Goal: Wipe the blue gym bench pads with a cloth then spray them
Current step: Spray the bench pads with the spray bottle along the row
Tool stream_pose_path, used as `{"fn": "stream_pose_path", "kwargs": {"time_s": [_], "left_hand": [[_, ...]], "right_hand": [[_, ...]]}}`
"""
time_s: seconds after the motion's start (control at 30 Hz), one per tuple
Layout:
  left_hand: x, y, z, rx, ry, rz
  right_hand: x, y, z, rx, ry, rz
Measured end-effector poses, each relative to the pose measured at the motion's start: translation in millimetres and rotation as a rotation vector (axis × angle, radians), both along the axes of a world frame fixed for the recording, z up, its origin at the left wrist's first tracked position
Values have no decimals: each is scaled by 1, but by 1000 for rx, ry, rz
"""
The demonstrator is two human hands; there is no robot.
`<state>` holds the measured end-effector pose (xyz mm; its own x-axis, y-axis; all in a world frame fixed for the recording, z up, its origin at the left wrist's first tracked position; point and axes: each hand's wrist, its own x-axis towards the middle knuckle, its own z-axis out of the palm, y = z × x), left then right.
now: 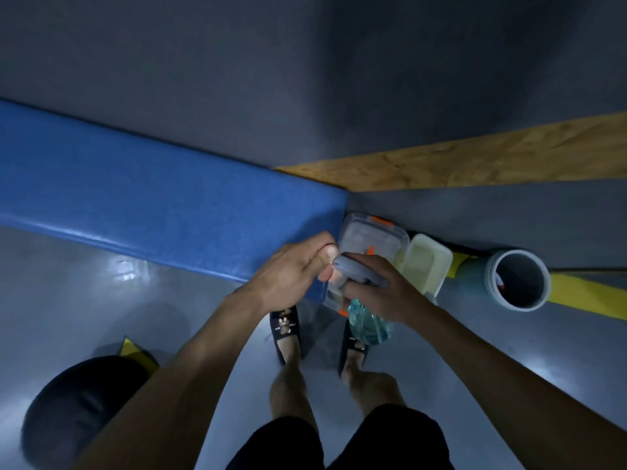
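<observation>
- Your right hand (380, 286) grips spray bottle (368, 322) by its neck, ready to spray
- Your left hand (298, 273) pinches its nozzle (342, 262), likely adjusting it
- Blue pad (152, 201) just left of hands, the target

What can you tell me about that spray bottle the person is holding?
The see-through teal plastic spray bottle has a grey trigger head on top. It hangs tilted in the air, above the person's feet and the glossy grey floor, just off the end of the long blue padded bench. The right hand grips its neck; the left hand touches the nozzle tip with thumb and fingers.
</observation>
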<state>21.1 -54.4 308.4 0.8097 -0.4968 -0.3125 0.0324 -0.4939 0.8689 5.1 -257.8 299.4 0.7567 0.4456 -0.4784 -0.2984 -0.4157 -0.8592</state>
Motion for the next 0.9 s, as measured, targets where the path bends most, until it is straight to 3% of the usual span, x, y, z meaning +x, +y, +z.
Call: {"fn": "stream_pose_path", "kwargs": {"time_s": [0.23, 0.5, 0.7, 0.9], "left_hand": [[6, -34, 52, 68, 135, 140], [-22, -81, 94, -59, 198, 143], [-47, -113, 96, -113, 318, 398], [-70, -109, 85, -118, 283, 565]], "right_hand": [[4, -29, 44, -96, -178, 112], [2, -83, 98, -108, -269, 206], [-13, -103, 107, -45, -303, 257], [-30, -110, 87, -105, -305, 254]]}}
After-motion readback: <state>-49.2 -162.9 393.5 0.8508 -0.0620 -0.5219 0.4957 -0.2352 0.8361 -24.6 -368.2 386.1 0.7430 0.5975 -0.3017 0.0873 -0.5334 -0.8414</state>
